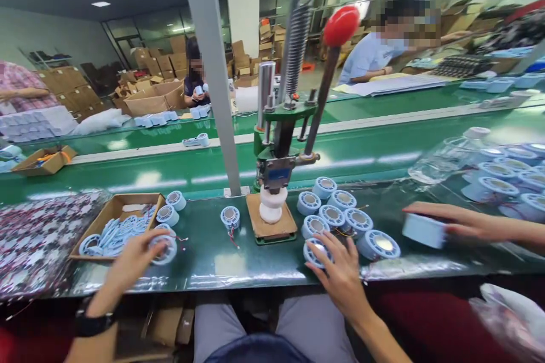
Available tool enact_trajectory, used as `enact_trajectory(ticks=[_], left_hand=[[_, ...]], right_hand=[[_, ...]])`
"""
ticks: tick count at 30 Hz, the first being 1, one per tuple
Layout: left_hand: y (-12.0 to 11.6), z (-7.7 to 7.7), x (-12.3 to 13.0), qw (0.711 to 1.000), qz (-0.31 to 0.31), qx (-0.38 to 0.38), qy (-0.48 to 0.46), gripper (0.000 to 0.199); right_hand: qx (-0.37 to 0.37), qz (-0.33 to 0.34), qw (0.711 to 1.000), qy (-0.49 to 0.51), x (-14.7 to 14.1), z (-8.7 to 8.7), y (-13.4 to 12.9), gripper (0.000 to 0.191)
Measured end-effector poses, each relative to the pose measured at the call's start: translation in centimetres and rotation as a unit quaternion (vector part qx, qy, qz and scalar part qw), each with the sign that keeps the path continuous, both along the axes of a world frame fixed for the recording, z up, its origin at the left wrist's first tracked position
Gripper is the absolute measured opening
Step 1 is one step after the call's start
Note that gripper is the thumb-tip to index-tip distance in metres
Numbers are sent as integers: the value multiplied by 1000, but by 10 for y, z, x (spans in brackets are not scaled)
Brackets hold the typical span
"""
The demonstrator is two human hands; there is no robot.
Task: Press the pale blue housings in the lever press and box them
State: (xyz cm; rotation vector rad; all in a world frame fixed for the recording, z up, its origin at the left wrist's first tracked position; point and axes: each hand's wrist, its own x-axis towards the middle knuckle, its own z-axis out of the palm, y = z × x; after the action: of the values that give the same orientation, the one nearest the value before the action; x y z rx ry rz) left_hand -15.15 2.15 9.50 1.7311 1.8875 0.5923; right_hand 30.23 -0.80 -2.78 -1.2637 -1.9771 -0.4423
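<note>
The left hand (135, 255) curls around a blue ring (170, 252) beside the cardboard box (136, 199); the right hand (340, 275) grasps a blue drum (314, 252) near the press (279, 173), on the bench (198, 249). Loose wires (181, 239) could snag and tear if the ring drags.

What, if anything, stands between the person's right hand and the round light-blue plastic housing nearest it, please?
Nothing visible: the right hand appears to touch the round light-blue plastic housing. Similar housings stand beyond and beside it, not between.
</note>
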Motion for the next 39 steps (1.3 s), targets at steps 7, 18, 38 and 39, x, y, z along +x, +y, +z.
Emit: enact_trajectory(ticks=[7,18,38,39], left_hand=[[-8,-99,89,984,-40,172,-35,34],[-16,-98,97,983,-106,137,67,65],[-24,-103,108,986,3,164,24,60],[-22,-97,112,987,5,163,-16,61]], right_hand=[[8,-42,994,-98,44,4,28,36],[-163,163,966,117,-114,39,38,46],[-253,176,902,303,-150,-8,10,60],[-257,166,899,314,-153,-12,10,62]])
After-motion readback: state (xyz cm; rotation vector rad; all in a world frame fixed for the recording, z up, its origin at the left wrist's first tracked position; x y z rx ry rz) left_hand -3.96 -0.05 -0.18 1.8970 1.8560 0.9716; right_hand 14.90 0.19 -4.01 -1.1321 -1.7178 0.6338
